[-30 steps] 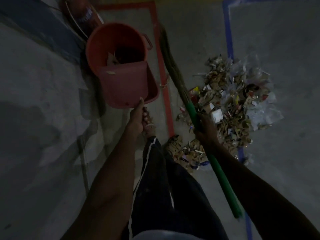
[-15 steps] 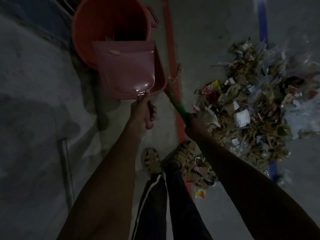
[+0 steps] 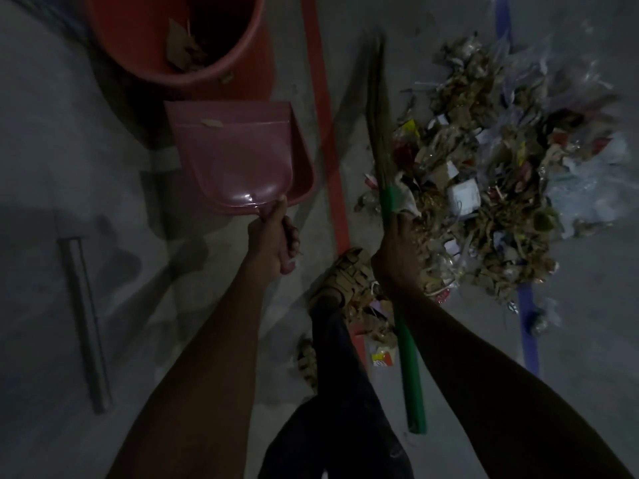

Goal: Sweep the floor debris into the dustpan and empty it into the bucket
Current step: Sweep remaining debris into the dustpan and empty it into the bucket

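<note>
The left hand (image 3: 273,238) has its grip closed around the handle of a pink dustpan (image 3: 238,157), fingers curled under and thumb laid along the top toward the pan. The dustpan is held out in front of the person, its open edge pointing toward an orange bucket (image 3: 242,39) that stands on the floor (image 3: 69,133) at the top of the view; the pan sits just short of the bucket's rim and a single scrap lies near its front edge. Inside the bucket some dry leaves and scraps show against the dark bottom. The right hand (image 3: 397,257) holds a broom (image 3: 382,140) with its grip wrapped tight round the green handle just below where the brown bristles begin; the bristles point away from the person and lie along the left side of a big pile of debris (image 3: 491,174), touching it. The pile is a mix of paper bits, wrappers, clear plastic and dry leaves, spread over a blue line (image 3: 529,326) painted on the floor. An orange line (image 3: 325,133) runs between the dustpan and the broom. A sandalled foot (image 3: 342,278) stands beside the pile's near edge, with more scraps just behind it. A grey bar (image 3: 86,319) lies on the floor well off to the left.
</note>
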`<state>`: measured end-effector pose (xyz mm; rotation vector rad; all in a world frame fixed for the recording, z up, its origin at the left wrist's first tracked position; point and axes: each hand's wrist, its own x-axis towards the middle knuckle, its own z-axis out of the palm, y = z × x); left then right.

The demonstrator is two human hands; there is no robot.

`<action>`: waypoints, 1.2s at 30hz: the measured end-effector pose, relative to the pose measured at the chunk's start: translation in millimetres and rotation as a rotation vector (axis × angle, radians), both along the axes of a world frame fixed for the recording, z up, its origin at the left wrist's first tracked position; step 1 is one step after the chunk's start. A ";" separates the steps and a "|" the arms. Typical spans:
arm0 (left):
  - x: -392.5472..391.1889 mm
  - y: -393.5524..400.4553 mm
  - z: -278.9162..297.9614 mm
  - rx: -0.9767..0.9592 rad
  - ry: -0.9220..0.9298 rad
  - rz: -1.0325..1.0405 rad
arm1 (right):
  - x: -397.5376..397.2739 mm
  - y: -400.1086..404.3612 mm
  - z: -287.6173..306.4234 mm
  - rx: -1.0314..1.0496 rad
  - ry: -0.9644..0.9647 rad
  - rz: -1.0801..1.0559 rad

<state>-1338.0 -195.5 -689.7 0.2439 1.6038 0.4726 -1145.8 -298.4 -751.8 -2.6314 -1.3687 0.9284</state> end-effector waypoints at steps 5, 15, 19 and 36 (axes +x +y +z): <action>-24.7 -65.0 14.8 0.026 -0.006 0.030 | -21.5 -43.1 11.3 0.067 0.195 0.179; -105.4 -187.0 47.0 0.078 0.058 0.126 | 14.7 -109.6 40.2 -0.225 0.082 0.094; -121.6 -223.6 51.1 0.107 0.097 0.161 | 14.4 -141.4 54.8 -0.121 -0.016 0.139; -56.7 -395.7 26.8 0.005 0.112 0.402 | -7.9 -340.6 32.7 -0.287 -0.181 0.538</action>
